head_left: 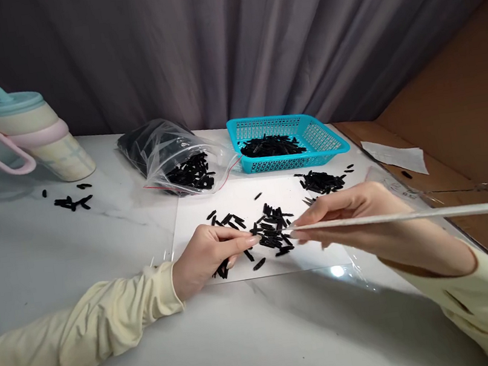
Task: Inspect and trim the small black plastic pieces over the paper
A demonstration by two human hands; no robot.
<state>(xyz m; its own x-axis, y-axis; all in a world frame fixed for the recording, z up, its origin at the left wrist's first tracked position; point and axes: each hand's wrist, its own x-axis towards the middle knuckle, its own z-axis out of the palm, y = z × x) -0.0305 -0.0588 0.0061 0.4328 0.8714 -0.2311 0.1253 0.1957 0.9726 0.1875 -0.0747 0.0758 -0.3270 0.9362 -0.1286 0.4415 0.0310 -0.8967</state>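
Observation:
Over the white sheet (255, 196), my left hand (211, 252) is closed, thumb and finger pinching a small black piece (255, 231). My right hand (358, 212) is closed around the near end of a long thin white rod (414, 215), which stretches out past the right edge of the view. A fine, thin tip seems to run from the rod toward the left fingertips; whether it touches the black piece I cannot tell. Below and behind the fingertips lie many loose black pieces (274, 236), slim and elongated.
A blue basket (334, 146) with black pieces stands at the back. Beside it lies a clear zip bag (157, 153) of the same pieces. One pile (323, 182) sits at the right, another group (73, 202) at the left. A lidded tumbler (60, 152) stands at far left.

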